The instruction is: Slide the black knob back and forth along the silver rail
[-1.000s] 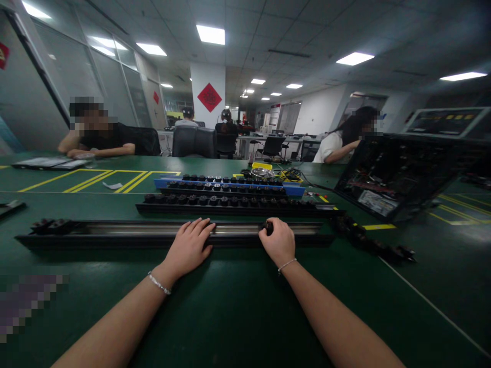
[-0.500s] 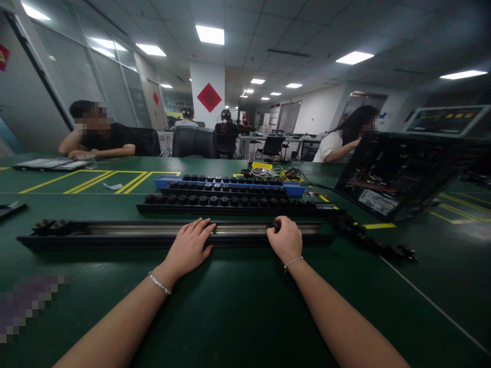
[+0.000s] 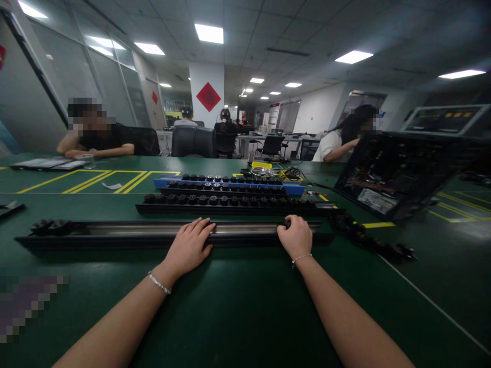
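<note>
A long black rail (image 3: pixel 134 239) with a shiny metal inner channel lies crosswise in front of me. My left hand (image 3: pixel 191 241) rests on it near the middle, fingers stretched across the channel and thumb apart along the near side. Further right, my right hand (image 3: pixel 297 236) has curled fingers around a small black block (image 3: pixel 287 224) in the channel; most of that block is hidden by the hand. Two similar black blocks (image 3: pixel 52 226) sit at the rail's left end. Several more loose black blocks (image 3: pixel 364 237) trail across the table to the right.
Behind stand a black rail (image 3: pixel 238 209) filled with blocks and a blue rail (image 3: pixel 163 183). An opened computer case (image 3: pixel 378 176) is at the right. A metal dish (image 3: pixel 263 173) and cables (image 3: pixel 291 175) lie further back. Two people sit across the green table (image 3: pixel 215 317).
My right hand has slid a short way to the right along the rail with the black block. The left hand stays in place on the rail.
</note>
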A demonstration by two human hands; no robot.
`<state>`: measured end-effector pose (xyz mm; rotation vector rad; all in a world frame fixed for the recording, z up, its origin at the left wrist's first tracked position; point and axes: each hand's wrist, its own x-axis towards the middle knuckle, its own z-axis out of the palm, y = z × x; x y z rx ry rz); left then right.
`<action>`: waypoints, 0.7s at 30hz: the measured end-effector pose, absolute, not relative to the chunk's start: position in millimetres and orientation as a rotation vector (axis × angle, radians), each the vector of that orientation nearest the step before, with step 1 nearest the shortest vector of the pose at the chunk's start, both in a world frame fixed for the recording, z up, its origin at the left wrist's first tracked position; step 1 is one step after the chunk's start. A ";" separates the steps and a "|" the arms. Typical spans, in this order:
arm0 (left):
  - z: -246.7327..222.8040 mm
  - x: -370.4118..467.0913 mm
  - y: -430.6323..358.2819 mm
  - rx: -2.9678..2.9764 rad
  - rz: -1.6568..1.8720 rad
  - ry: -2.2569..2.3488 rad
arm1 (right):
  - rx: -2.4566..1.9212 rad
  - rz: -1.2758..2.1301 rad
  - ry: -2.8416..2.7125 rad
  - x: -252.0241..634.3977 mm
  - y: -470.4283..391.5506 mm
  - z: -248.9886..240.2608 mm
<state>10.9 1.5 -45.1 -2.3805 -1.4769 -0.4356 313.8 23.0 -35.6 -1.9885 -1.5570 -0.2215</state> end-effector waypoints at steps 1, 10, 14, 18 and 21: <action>-45.1 10.7 1.5 -2.381 -0.438 -1.478 | -2.000 -0.226 -1.546 315.7 23.3 -35.6; -44.5 10.8 0.9 -2.400 -0.449 -1.501 | -2.037 -0.267 -1.531 320.1 24.1 -33.9; -44.6 10.4 0.9 -2.408 -0.466 -1.507 | -2.054 -0.260 -1.526 321.8 24.4 -33.0; -44.9 9.4 1.7 -2.417 -0.475 -1.501 | -2.055 -0.258 -1.534 323.9 24.6 -32.4; -44.9 9.4 1.9 -2.412 -0.468 -1.494 | -2.067 -0.264 -1.528 326.3 24.7 -31.5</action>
